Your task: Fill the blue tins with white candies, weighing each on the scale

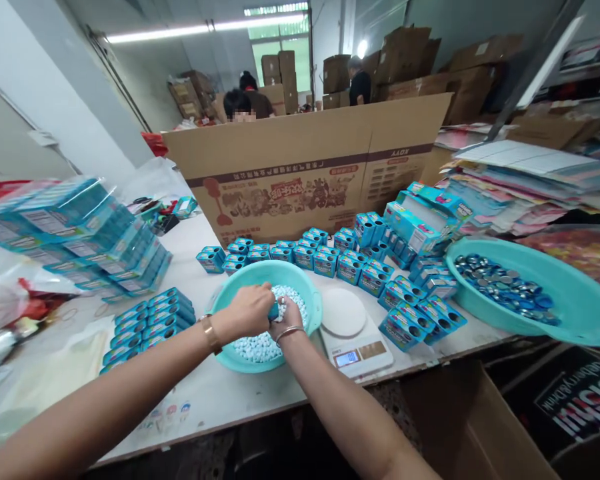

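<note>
A light-teal basin holds many small white candies. Over it, my left hand is closed around a small blue tin, mostly hidden by the fingers. My right hand is curled close against the tin, with a few white candies showing at its fingers; its palm is partly hidden. Behind the basin and to its right stand several blue tins with round holes in their tops. Just right of the basin sits a white kitchen scale with a lit display.
Wrapped blue packs are stacked at left, near a block of tins. A large cardboard box stands behind the tins. At right are another teal basin of shiny blue round pieces and a pile of cardboard sheets. People are beyond.
</note>
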Demonstrator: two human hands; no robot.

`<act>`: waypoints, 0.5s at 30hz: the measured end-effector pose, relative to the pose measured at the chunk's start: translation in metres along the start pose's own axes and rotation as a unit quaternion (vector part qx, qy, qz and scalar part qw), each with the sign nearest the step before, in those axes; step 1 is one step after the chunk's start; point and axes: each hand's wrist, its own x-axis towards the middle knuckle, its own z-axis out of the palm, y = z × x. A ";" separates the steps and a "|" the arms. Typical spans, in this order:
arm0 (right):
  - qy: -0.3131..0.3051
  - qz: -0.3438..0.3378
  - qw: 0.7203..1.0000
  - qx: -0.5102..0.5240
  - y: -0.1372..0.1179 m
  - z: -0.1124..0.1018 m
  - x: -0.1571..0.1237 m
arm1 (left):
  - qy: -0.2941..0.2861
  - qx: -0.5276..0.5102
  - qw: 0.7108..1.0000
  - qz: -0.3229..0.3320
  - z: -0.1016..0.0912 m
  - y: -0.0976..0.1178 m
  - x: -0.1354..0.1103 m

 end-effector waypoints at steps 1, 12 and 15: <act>0.002 0.005 1.000 0.000 0.003 -0.001 0.003 | -0.007 0.004 1.000 0.004 0.001 -0.001 0.000; 0.002 0.015 1.000 -0.008 0.005 0.006 -0.004 | -0.020 0.046 0.999 0.015 -0.010 -0.004 -0.009; 0.004 0.018 1.000 -0.001 0.006 0.005 -0.003 | -0.016 0.049 0.999 0.012 -0.010 -0.006 -0.010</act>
